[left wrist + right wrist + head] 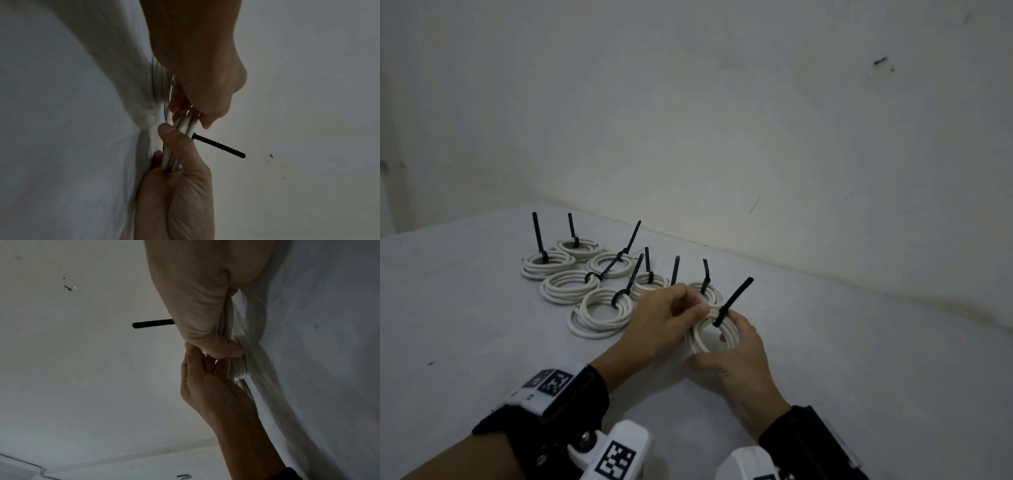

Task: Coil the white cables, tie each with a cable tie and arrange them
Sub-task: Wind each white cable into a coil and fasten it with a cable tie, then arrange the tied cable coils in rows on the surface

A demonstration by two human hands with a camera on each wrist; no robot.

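I hold a coil of white cable point(700, 337) just above the white-covered table point(859, 377) with both hands. A black cable tie point(734, 299) wraps its far side, and the tail sticks up to the right. My left hand point(674, 318) pinches the coil beside the tie. My right hand point(739, 353) grips the coil's near and right side. In the left wrist view, the left hand point(176, 186) holds the cable strands point(185, 128) by thumb and fingers under the tie point(218, 147), with the right hand point(205, 81) above. The right wrist view shows the right hand point(197, 313), left hand point(205, 386), coil point(239, 369) and tie tail point(152, 323).
Several tied white coils point(599, 308) with upright black tie tails point(537, 236) lie in rows at the back left of the table. One of them point(705, 291) is right behind my hands. A pale wall point(722, 120) rises behind the table's far edge.
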